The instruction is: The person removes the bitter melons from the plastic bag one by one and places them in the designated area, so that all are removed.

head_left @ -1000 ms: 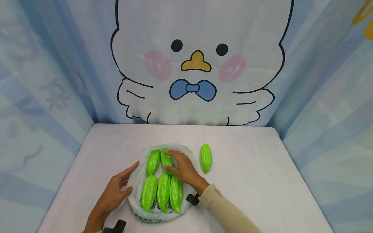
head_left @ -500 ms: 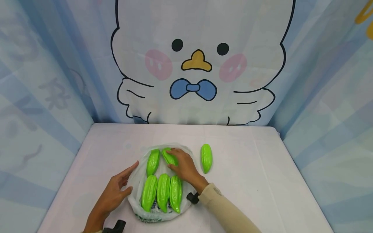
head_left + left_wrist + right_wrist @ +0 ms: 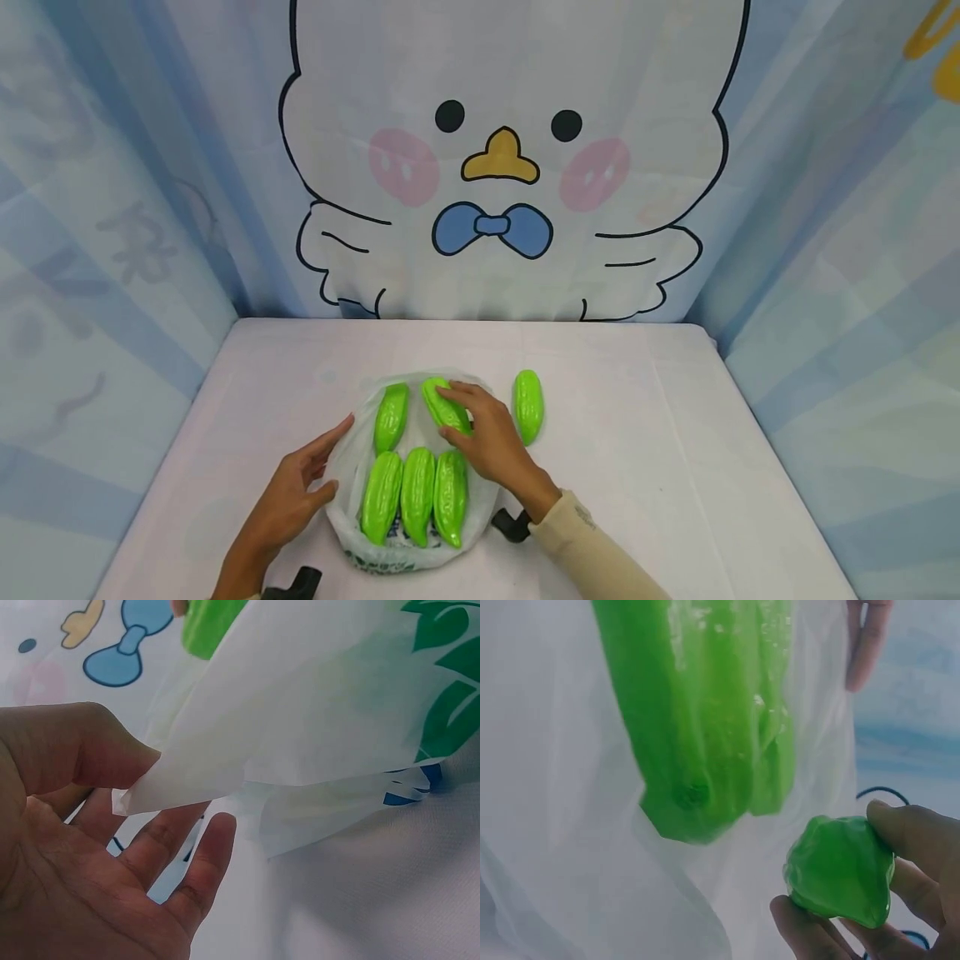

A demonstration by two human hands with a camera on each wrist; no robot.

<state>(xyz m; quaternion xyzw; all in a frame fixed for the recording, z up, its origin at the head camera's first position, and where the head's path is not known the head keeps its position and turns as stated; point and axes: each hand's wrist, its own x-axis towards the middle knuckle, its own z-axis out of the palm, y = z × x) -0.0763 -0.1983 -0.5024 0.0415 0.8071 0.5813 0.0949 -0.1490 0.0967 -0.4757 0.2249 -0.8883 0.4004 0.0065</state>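
Several glossy green bitter melons lie on and in a white plastic bag in the head view. Three are in the near row, the middle bitter melon (image 3: 417,497) among them, and one bitter melon (image 3: 391,418) is behind on the left. My right hand (image 3: 491,437) pinches another bitter melon (image 3: 442,404) between thumb and fingers at the bag's back right; the right wrist view shows this bitter melon (image 3: 840,870) end-on. At the left rim of the plastic bag (image 3: 347,500), my left hand (image 3: 291,492) touches it with thumb and fingers spread; its plastic (image 3: 217,742) passes between them.
One loose bitter melon (image 3: 528,407) lies on the white table (image 3: 645,450) right of the bag. Printed curtains (image 3: 112,250) hang behind and on both sides. A black wrist mount (image 3: 512,525) sits beneath the right wrist.
My right hand has shifted slightly right with its bitter melon, which has turned and moved away from the one at the back left. My left hand stays at the bag's rim.
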